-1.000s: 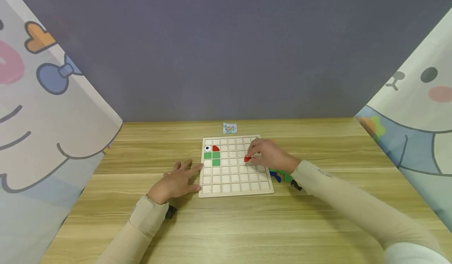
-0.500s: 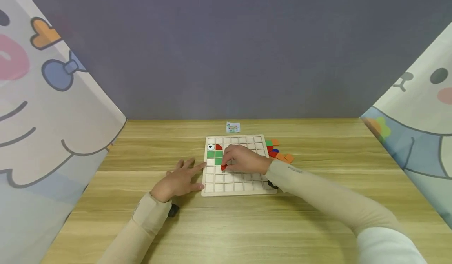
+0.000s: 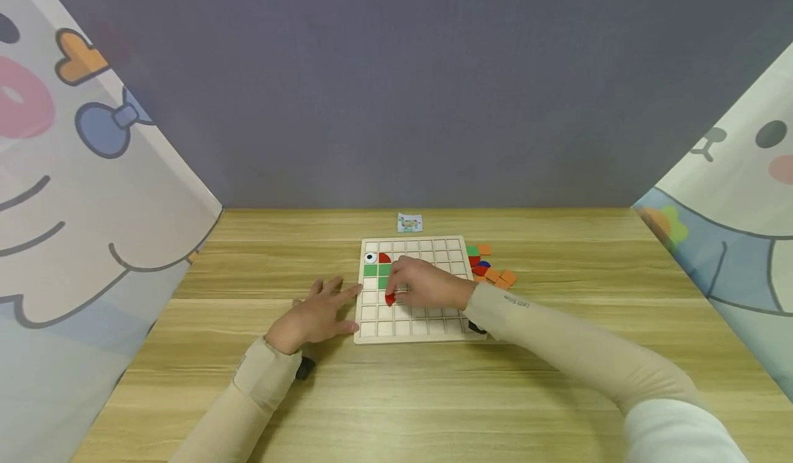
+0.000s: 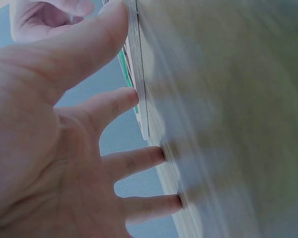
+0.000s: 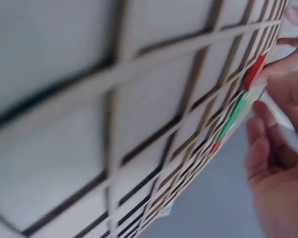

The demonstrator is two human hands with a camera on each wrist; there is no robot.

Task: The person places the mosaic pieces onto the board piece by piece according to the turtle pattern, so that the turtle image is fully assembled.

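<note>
A wooden grid board [image 3: 421,340] lies on the table. At its upper left sit a white eye tile [image 3: 369,258], a red quarter-round tile [image 3: 384,258] and green tiles [image 3: 369,270]. Over the board's left half, my right hand [image 3: 430,285] pinches a red tile [image 3: 389,299] between thumb and fingers, just below the lower green tile; the right wrist view shows this red tile [image 5: 254,72] at the grid surface. My left hand [image 3: 312,317] lies with spread, straight fingers, its thumb and index finger touching the board's left edge while other fingertips rest on the table.
Several loose orange, green, red and blue tiles [image 3: 508,276] lie at the board's right side, partly behind my right forearm. A small picture card [image 3: 409,223] lies beyond the board's far edge. A grey panel [image 3: 427,105] rises behind the table [image 3: 396,401].
My right hand has carried the red tile leftward across the board, then slightly nearer to me in the last half second. My left hand keeps its place at the board's edge.
</note>
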